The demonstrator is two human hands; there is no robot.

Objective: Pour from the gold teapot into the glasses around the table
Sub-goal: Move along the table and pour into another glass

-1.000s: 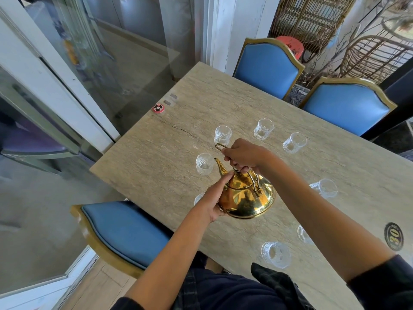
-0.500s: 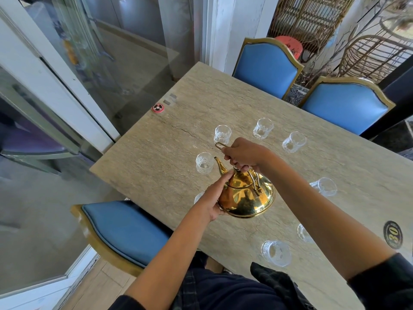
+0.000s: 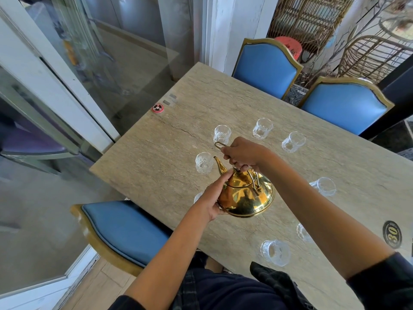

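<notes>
The gold teapot (image 3: 247,196) hangs above the stone table (image 3: 156,157), tilted with its spout toward a clear glass (image 3: 203,163) just left of it. My right hand (image 3: 242,154) grips the wire handle from above. My left hand (image 3: 214,198) holds the pot's left side, a finger near the lid. Several more glasses ring the pot: three behind (image 3: 222,134) (image 3: 262,128) (image 3: 293,142), one at the right (image 3: 325,186), two near me (image 3: 275,252) (image 3: 302,232). Another glass (image 3: 197,197) is mostly hidden behind my left hand.
A red round call button (image 3: 158,107) lies at the table's left edge and a black "30" sticker (image 3: 392,234) at the right. Blue chairs stand on the far side (image 3: 266,68) (image 3: 344,108) and at my left (image 3: 125,231). Glass walls run along the left.
The teapot and both hands have held almost still over the same glass; only a slight shift of the view.
</notes>
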